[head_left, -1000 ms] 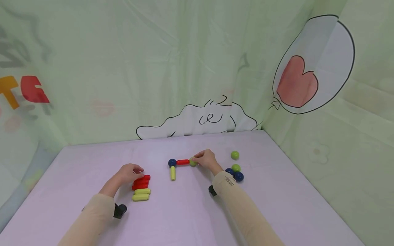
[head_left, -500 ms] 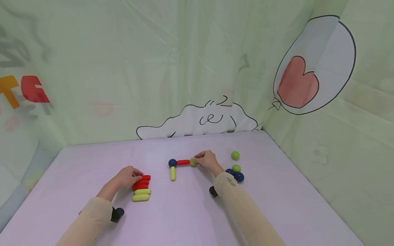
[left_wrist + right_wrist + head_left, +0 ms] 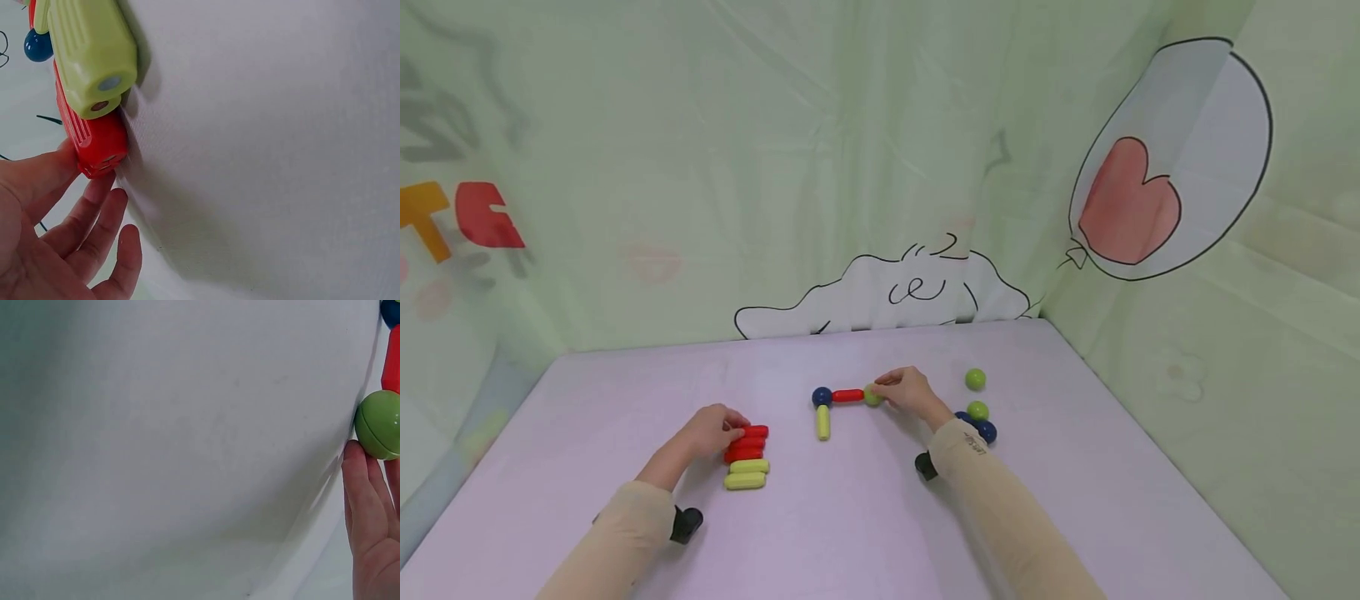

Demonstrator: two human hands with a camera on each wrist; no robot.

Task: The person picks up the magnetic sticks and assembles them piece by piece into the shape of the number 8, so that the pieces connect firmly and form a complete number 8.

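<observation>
Gently steady the round green plastic ball (image 3: 872, 397) with right hand (image 3: 910, 390) fingertips pinching it at the short red plastic rod's (image 3: 847, 396) right end, while left hand (image 3: 711, 430), fingers relaxed, touches the red stacked rods (image 3: 747, 443) left of that rod.

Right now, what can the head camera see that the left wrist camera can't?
Only the head view shows the right hand touching the green ball, plus the loose balls beside it. Only the left wrist view shows the round dots on the ends of the red sticks and the yellow sticks. Both show the left hand at the red sticks.
</observation>
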